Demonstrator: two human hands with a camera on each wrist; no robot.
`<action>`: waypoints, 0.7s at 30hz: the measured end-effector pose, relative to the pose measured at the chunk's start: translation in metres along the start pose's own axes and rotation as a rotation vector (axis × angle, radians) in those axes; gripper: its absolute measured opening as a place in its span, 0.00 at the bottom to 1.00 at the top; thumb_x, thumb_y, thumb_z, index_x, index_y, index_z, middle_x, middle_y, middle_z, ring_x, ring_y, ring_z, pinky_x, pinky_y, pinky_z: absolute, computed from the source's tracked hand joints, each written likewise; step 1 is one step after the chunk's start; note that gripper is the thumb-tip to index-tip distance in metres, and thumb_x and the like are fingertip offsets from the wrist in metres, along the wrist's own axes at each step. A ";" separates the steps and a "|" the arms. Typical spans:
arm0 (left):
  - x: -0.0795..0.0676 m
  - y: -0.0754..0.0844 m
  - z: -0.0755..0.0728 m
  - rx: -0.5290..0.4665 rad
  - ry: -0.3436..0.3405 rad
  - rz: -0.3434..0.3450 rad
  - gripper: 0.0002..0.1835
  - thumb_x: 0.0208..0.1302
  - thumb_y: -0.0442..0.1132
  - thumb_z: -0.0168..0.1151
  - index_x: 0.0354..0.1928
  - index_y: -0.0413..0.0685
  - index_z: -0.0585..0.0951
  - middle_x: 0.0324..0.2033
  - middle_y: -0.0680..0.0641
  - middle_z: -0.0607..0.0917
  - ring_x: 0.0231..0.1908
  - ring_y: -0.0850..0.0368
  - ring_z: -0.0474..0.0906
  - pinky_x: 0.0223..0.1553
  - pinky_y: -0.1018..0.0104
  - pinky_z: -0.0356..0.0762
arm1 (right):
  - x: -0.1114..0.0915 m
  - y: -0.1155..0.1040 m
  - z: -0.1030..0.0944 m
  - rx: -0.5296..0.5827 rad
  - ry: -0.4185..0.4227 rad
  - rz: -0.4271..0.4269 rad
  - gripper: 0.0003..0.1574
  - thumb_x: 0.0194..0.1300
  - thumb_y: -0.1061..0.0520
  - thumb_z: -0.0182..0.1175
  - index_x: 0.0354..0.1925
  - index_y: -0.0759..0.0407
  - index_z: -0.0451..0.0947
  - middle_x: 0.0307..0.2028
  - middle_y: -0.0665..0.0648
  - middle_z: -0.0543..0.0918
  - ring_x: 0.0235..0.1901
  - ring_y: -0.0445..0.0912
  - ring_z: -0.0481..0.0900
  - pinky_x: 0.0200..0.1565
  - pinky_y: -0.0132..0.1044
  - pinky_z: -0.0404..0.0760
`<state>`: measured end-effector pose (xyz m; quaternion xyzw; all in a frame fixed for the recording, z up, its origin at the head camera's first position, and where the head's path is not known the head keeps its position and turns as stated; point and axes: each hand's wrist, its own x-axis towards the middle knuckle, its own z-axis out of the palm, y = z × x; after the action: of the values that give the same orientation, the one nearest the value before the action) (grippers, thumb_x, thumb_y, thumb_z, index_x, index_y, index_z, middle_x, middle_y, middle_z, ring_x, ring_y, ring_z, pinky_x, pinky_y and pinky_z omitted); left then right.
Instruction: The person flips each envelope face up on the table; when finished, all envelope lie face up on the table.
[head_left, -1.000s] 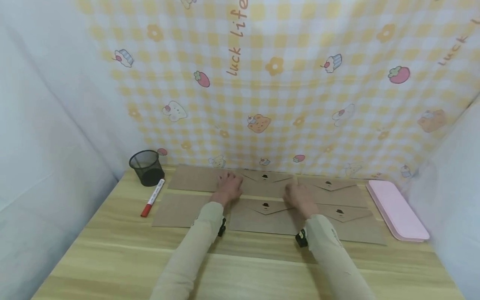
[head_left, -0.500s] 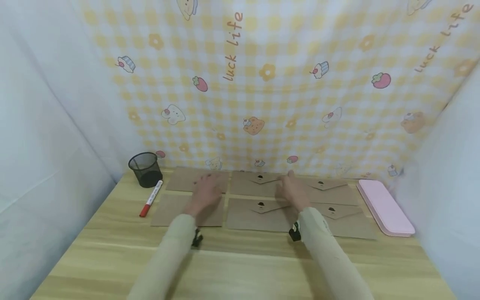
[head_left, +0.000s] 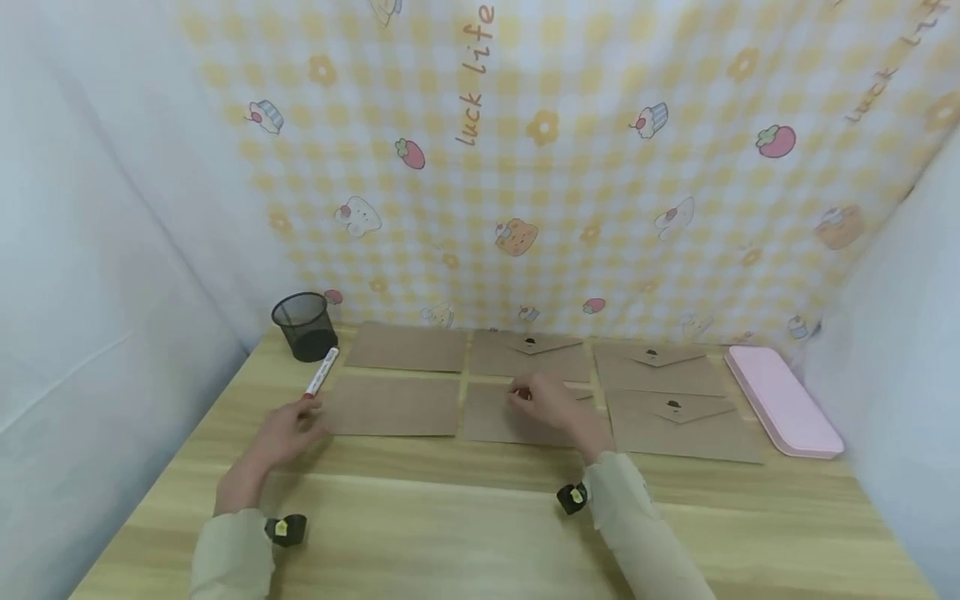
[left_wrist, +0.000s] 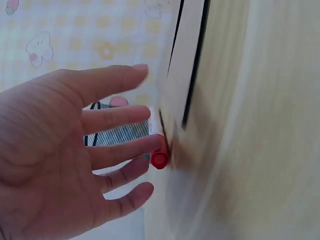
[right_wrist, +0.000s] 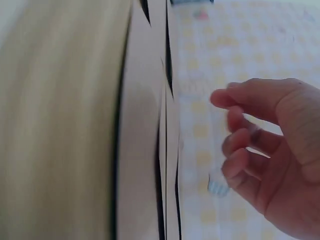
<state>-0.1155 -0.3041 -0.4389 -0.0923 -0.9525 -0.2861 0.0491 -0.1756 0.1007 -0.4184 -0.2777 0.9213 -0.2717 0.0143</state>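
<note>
A white marker with a red cap (head_left: 322,372) lies on the table, left of the brown envelopes. My left hand (head_left: 281,433) reaches its capped end; in the left wrist view the fingers are spread and fairly straight, one fingertip overlapping the red cap (left_wrist: 159,156). Whether it touches the cap, I cannot tell. My right hand (head_left: 551,404) hovers over the lower middle envelope (head_left: 483,425), hiding part of its flap. Its fingers (right_wrist: 240,155) are loosely bent and hold nothing. Beside the left hand lies the lower left envelope (head_left: 393,406), plain side up.
Several envelopes lie in two rows, including an upper left one (head_left: 405,347) and a lower right one (head_left: 637,429) with a hat-printed flap. A black mesh pen cup (head_left: 307,329) stands at the back left. A pink case (head_left: 783,400) lies at the right, before the patterned cloth (head_left: 562,183).
My left hand has left the upper envelopes and moved left and nearer to the marker's red end. The right hand has shifted slightly left and nearer, over the lower middle envelope.
</note>
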 end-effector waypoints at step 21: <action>0.019 0.007 0.027 -0.061 -0.023 -0.002 0.25 0.47 0.37 0.72 0.50 0.39 0.78 0.56 0.34 0.72 0.62 0.33 0.52 0.49 0.26 0.39 | 0.015 -0.076 0.080 -0.033 0.005 -0.051 0.16 0.57 0.58 0.64 0.46 0.60 0.80 0.45 0.55 0.80 0.48 0.50 0.75 0.52 0.42 0.71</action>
<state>-0.1342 -0.2803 -0.4550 -0.0962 -0.9439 -0.3139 0.0350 -0.1354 0.0001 -0.4461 -0.3009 0.9182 -0.2576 0.0006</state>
